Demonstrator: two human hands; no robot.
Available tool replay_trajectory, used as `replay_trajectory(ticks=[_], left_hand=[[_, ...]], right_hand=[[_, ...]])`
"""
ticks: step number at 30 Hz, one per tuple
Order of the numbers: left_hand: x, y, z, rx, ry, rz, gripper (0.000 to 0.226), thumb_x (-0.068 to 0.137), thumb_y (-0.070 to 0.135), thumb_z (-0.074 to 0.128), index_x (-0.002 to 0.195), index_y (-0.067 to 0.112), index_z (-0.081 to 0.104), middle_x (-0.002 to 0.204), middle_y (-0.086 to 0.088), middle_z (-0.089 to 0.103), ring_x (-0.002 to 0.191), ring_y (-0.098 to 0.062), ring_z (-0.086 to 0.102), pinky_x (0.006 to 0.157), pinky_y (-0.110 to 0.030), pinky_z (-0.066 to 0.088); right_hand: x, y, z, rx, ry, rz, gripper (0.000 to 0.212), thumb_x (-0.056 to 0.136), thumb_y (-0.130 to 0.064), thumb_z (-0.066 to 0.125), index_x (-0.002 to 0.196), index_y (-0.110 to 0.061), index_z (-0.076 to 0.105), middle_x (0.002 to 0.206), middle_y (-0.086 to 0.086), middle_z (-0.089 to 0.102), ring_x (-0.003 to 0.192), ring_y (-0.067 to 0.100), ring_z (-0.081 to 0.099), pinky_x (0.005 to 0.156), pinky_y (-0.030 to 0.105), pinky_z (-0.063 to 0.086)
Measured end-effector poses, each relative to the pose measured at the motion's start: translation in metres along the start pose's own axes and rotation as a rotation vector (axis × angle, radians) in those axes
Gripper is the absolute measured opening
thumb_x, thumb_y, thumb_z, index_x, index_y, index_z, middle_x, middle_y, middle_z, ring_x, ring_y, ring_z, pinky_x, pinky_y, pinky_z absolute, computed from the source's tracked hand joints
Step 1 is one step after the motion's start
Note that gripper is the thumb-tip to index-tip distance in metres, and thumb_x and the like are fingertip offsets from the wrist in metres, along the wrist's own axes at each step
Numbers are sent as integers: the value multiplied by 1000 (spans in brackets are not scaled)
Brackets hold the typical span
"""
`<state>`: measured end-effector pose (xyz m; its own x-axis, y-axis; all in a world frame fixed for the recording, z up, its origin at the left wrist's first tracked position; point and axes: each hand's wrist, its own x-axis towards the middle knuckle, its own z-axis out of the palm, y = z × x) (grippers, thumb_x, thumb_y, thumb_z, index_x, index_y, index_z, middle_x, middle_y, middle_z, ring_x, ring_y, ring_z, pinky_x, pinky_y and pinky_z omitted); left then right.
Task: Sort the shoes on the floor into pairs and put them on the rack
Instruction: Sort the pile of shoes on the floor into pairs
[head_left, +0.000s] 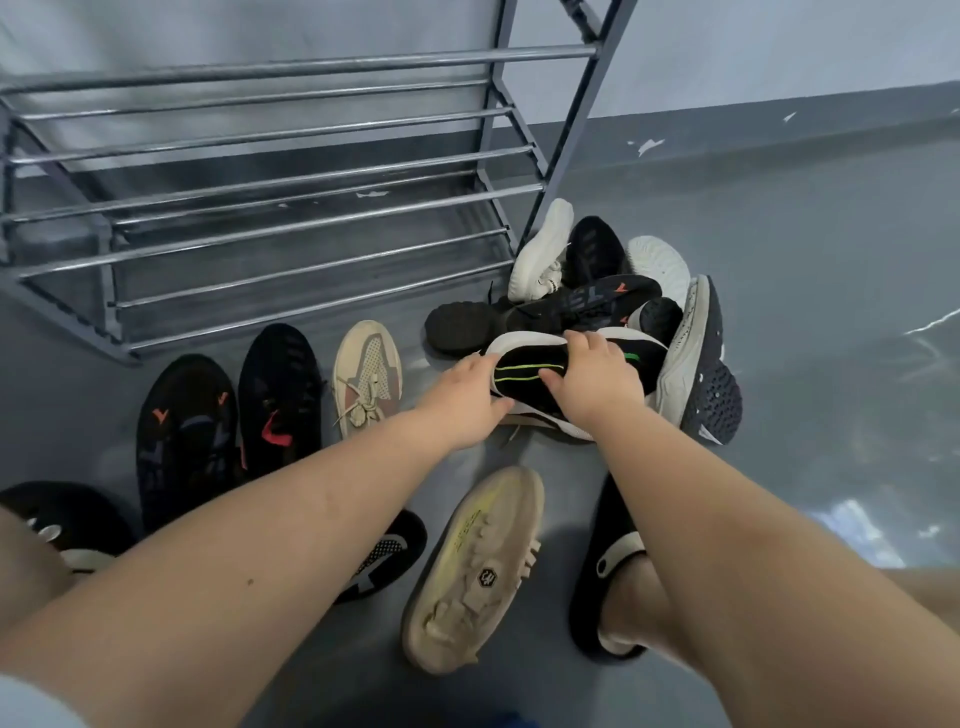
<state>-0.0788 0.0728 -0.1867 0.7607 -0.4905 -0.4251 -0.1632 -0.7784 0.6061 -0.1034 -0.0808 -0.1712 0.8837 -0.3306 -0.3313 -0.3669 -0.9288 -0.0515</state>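
Both hands, left (470, 402) and right (592, 382), grip a black green-striped sneaker (524, 374) beside the rack (311, 208).

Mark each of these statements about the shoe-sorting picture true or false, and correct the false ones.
1. Both hands are on the black shoe with green stripes. True: the left hand and the right hand grip it.
2. Shoes already stand on the rack. False: its bars carry no shoes; all the shoes are on the floor.
3. A beige shoe lies sole up near the person's feet. True.
4. The white shoes lie to the left of the rack. False: the white shoes are in the pile by the rack's right leg.
5. The two black shoes with orange marks lie side by side in front of the rack. True.
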Motion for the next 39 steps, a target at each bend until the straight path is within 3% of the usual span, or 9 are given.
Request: replay_trajectory(ticks=[5, 10, 15, 20, 32, 37, 39], left_hand=[[36, 0, 2, -264, 2, -166, 73, 93, 38, 52, 151, 16, 13, 157, -8, 19, 142, -24, 26, 116, -35, 24], [63, -6, 1, -410, -76, -247, 73, 94, 41, 50, 151, 16, 13, 154, -8, 29, 139, -23, 34, 107, -28, 31], [74, -7, 11, -353, -73, -249, 63, 93, 39, 53, 145, 14, 30, 144, -10, 41, 128, -27, 45, 107, -36, 37], [68, -8, 16, -249, -35, -189, 44, 98, 32, 43, 137, 11, 40, 134, -14, 44, 118, -31, 49, 102, -41, 39], [8, -34, -35, -109, 112, -107, 43, 99, 38, 36, 135, 16, 43, 135, -8, 48, 123, -27, 47, 103, -39, 37], [-41, -63, -49, -241, 169, -170, 35, 99, 36, 38, 122, 15, 53, 110, -8, 62, 92, -23, 57, 85, -34, 46], [-61, -77, -54, -289, 191, -199, 34, 99, 35, 40, 121, 13, 55, 107, -8, 63, 93, -23, 59, 87, -36, 49]], right_hand=[[26, 11, 10, 106, -23, 68, 64, 95, -53, 39, 147, -17, 29, 155, 7, 26, 142, 28, 22, 112, 44, 26], [46, 17, 21, 25, -61, -16, 63, 95, -56, 34, 148, -22, 29, 157, 3, 25, 147, 24, 11, 118, 44, 12], [52, 21, 23, -100, -5, -73, 66, 92, -61, 35, 144, -21, 37, 143, 6, 43, 135, 27, 32, 113, 42, 19], [49, 22, 18, -195, -4, -107, 65, 89, -66, 33, 133, -21, 51, 129, 8, 50, 123, 28, 40, 110, 39, 24], [10, -24, 4, 95, 126, -152, 57, 88, -61, 44, 119, -16, 62, 119, 11, 55, 116, 31, 45, 105, 36, 27], [-14, -62, 0, 119, 88, -259, 58, 88, -64, 41, 118, -20, 63, 119, 10, 56, 115, 30, 47, 105, 37, 30], [-23, -71, 0, 78, 77, -319, 56, 91, -63, 36, 120, -23, 62, 121, 8, 58, 118, 28, 47, 107, 39, 29]])
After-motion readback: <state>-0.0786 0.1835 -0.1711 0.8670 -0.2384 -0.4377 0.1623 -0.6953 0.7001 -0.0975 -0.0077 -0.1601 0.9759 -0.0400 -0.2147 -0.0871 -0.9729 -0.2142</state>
